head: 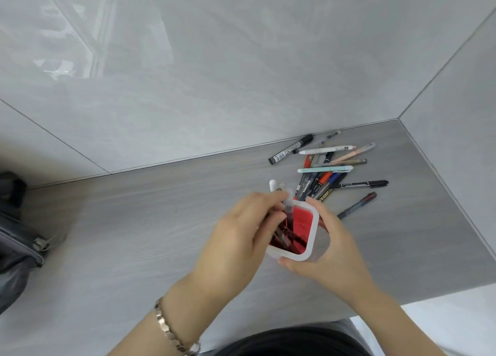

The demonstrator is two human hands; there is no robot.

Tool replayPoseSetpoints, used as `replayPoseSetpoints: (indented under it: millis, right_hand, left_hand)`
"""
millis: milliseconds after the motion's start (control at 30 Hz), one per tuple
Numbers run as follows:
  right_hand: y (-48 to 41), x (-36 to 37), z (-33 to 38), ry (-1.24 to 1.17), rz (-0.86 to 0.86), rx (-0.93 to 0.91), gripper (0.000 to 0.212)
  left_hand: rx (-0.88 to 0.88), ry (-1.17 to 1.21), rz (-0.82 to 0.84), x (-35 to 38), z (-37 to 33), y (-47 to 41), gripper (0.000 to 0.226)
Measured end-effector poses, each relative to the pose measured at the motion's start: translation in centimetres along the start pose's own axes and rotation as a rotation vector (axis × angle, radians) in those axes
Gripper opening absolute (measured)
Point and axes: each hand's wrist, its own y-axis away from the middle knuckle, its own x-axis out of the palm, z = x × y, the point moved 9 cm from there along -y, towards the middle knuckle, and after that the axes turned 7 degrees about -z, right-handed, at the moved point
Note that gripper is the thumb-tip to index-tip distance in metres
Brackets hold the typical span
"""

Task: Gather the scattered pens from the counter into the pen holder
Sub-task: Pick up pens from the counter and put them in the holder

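One red square pen holder with a white rim (311, 237), two bare hands, one grey zipped bag (16, 245), and a heap of loose pens (326, 169) too overlapped to count.

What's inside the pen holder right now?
A few dark pens lean inside the pen holder, which has a red interior. The left hand is lowering more in and covers that side; the right hand steadies it. The exact count can't be told.
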Motion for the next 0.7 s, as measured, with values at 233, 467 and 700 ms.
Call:
replayPoseSetpoints:
  millis: [233, 467, 700]
  right_hand:
    - [0.1, -0.2, 1.1, -0.006, -0.004, -0.048, 0.09]
    - [0.1, -0.9, 0.2, 0.01, 0.117, -0.003, 0.09]
    - [-0.7, -0.1, -2.2, 0.126, 0.368, 0.107, 0.104]
  left_hand:
    - [0.092, -0.192, 0.263, 3.9, 1.7, 2.1, 0.053]
    - [-0.304, 0.259, 0.42, 4.3, 5.1, 1.9, 0.115]
    - [-0.369, 0.252, 0.338, 5.8, 6.1, 3.4, 0.081]
